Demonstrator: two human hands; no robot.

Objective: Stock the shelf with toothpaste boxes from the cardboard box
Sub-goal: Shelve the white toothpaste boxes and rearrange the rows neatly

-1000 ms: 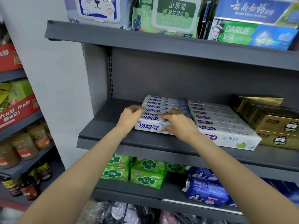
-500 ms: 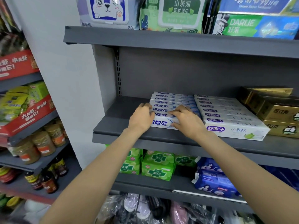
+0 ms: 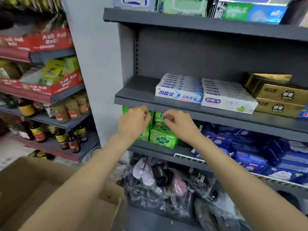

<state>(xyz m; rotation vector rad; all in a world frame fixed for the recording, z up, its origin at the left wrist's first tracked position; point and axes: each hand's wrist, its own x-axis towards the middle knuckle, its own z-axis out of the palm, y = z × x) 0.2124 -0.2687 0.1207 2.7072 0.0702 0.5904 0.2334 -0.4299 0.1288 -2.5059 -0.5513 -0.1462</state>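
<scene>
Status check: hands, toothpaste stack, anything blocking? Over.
Left hand and right hand empty, below the shelf edge. Blue-and-white toothpaste boxes stacked on shelf. Cardboard box lower left. Nothing in the way.

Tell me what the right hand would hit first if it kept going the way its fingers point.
The right hand, fingers loosely curled and empty, points up and left toward the front lip of the grey metal shelf. That lip would probably come first, though the green packs behind the hand may be nearer; depth is unclear.

Cardboard box (image 3: 41, 189) cut off bottom-left
</scene>
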